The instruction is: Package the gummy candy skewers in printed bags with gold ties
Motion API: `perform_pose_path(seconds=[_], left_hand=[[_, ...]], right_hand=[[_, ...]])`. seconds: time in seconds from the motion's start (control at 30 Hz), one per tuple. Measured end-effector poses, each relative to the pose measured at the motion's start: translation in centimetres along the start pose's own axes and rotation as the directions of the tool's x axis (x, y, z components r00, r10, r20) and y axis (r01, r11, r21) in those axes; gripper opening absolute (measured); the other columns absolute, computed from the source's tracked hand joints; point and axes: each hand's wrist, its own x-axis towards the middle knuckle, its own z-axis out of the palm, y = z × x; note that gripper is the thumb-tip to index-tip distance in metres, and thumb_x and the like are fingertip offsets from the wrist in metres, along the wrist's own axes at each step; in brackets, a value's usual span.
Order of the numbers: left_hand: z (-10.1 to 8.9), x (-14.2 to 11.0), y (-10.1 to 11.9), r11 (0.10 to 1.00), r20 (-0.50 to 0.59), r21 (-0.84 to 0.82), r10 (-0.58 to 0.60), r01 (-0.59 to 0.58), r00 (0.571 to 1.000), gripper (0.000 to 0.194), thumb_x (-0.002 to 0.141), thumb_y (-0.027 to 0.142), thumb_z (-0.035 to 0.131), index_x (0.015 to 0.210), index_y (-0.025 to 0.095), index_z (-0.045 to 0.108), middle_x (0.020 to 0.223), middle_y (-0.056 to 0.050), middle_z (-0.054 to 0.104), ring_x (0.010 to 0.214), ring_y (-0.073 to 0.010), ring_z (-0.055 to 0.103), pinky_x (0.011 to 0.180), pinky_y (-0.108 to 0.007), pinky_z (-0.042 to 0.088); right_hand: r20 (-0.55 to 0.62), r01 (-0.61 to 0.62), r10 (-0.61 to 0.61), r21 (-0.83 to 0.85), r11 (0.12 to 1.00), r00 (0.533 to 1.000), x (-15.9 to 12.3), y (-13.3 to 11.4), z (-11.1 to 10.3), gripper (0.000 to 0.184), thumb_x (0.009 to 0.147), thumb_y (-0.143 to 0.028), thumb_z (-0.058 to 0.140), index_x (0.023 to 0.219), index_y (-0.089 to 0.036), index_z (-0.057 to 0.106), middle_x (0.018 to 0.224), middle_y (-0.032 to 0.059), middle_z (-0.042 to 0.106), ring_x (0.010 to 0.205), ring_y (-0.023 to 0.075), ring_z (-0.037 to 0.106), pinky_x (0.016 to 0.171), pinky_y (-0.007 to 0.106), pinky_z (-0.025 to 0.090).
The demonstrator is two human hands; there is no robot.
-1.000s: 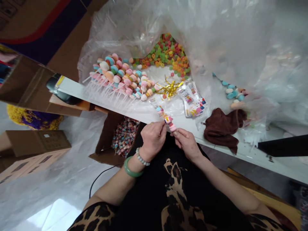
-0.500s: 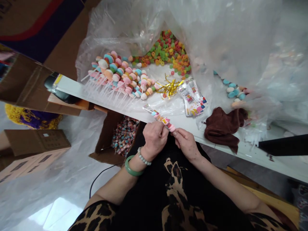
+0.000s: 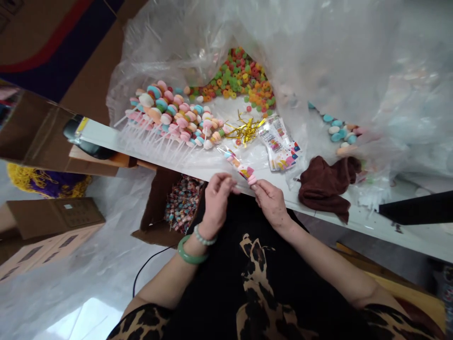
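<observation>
My right hand [image 3: 272,202] pinches the pink lower end of a candy skewer [image 3: 241,168] at the table's front edge. The skewer wears a clear printed wrapper and tilts up to the left. My left hand [image 3: 216,200] is just to the left of the skewer, apart from it, its fingers loosely bent with nothing visible in them. Behind are a pile of unwrapped candy skewers [image 3: 173,113] with white sticks, a bunch of gold twist ties [image 3: 247,131] and a stack of printed cards or labels [image 3: 279,144].
Ring gummies [image 3: 240,75] lie in a plastic bag at the back. A brown cloth [image 3: 325,186] rests on the right, near more pastel candies [image 3: 341,132]. Below the table edge on the left, a cardboard box [image 3: 150,212] holds many wrapped candies. A black bar [image 3: 417,208] juts in from the right.
My left hand has let go of the wrapped skewer and moved left and slightly down. My right hand still holds its lower end.
</observation>
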Motion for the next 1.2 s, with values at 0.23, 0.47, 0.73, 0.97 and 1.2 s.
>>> perform_pose_path(seconds=[0.23,0.47,0.73,0.97,1.2], left_hand=[[0.2,3.3,1.6,0.771,0.24,-0.497,-0.319,0.398,0.917,0.034,0.077,0.043,0.074,0.098,0.019,0.062,0.088,-0.003,0.067,0.084,-0.0212,0.069,0.076,-0.034,0.054],[0.8,2.6,1.1,0.772,0.375,-0.436,-0.312,0.463,0.873,0.048,0.076,0.055,0.071,0.102,0.016,0.065,0.084,-0.007,0.069,0.081,-0.0221,0.069,0.062,-0.027,0.05],[2.5,2.5,0.4,0.793,0.274,-0.426,-0.345,0.435,0.898,0.055,0.079,0.067,0.061,0.102,0.017,0.066,0.091,-0.009,0.072,0.088,-0.0203,0.068,0.078,-0.032,0.052],[1.5,2.9,-0.2,0.783,0.185,-0.465,-0.369,0.412,0.911,0.042,0.08,0.054,0.068,0.092,0.014,0.069,0.084,-0.008,0.071,0.085,-0.019,0.068,0.083,-0.033,0.053],[2.9,2.1,0.2,0.848,0.148,-0.455,-0.23,0.273,0.962,0.037,0.075,0.046,0.076,0.094,0.015,0.07,0.087,-0.006,0.071,0.096,-0.0198,0.067,0.09,-0.033,0.051]], right_hand=[[0.186,-0.108,0.085,0.116,0.987,0.979,-0.2,-0.3,0.1,0.031,0.09,-0.049,0.053,0.078,-0.023,0.066,0.055,-0.0033,0.05,0.052,0.0115,0.043,0.051,0.024,0.033],[0.22,-0.303,0.229,0.415,0.858,0.948,0.5,0.0,0.7,0.029,0.078,-0.046,0.065,0.078,-0.018,0.067,0.063,-0.0029,0.054,0.043,0.0061,0.033,0.039,0.023,0.019],[-0.018,-0.184,0.215,0.449,0.874,0.977,1.4,-1.2,1.9,0.029,0.08,-0.046,0.061,0.068,-0.02,0.06,0.053,-0.0055,0.037,0.048,0.0088,0.03,0.045,0.025,0.022],[0.034,-0.022,0.018,0.104,0.994,0.999,0.9,-1.0,0.8,0.021,0.082,-0.041,0.062,0.073,-0.022,0.062,0.062,-0.0035,0.05,0.06,0.0128,0.043,0.058,0.025,0.033],[-0.087,-0.022,0.008,-0.157,0.987,0.996,3.0,-1.0,2.1,0.036,0.084,-0.051,0.058,0.06,-0.024,0.062,0.058,-0.0002,0.054,0.061,0.0163,0.048,0.058,0.027,0.03]])
